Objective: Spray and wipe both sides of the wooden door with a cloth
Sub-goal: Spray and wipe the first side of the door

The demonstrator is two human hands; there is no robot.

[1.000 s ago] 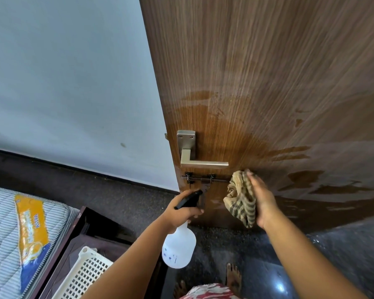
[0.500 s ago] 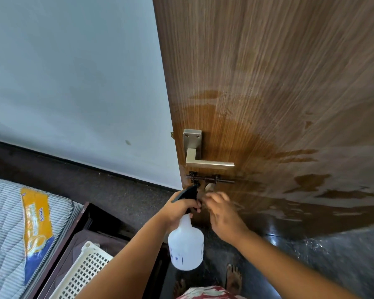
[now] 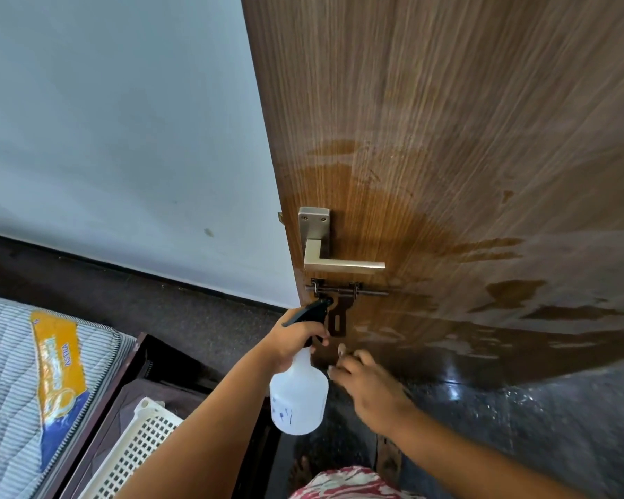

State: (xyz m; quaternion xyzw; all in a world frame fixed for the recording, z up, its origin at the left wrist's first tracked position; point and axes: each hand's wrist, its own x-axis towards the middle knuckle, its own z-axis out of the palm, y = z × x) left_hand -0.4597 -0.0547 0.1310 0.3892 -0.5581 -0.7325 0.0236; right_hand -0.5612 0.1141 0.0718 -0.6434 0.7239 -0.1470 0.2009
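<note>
Your wooden door (image 3: 465, 138) stands upright ahead of you, its long axis vertical and its free edge to your left, the face wet in dark patches around and to the right of the lever handle (image 3: 334, 257). Just below the handle a dark slide bolt (image 3: 346, 290) runs level across the wood. Your left hand (image 3: 292, 340) grips the neck of the spray bottle (image 3: 299, 397), fingers curled round the black trigger head; the nozzle points up toward the bolt, and the white body hangs down, its long axis close to vertical. Your right hand (image 3: 371, 387) is low at the door's foot, just right of the bottle, its fingers (image 3: 341, 370) bent toward the wood. You cannot tell whether they pinch the cloth; none of it shows. To your left a striped mattress (image 3: 8, 390) with an orange pack (image 3: 58, 372) lies on a dark bed frame, beside a white plastic basket (image 3: 137, 452). A pale wall (image 3: 105, 120) meets the dark floor (image 3: 202, 318).
</note>
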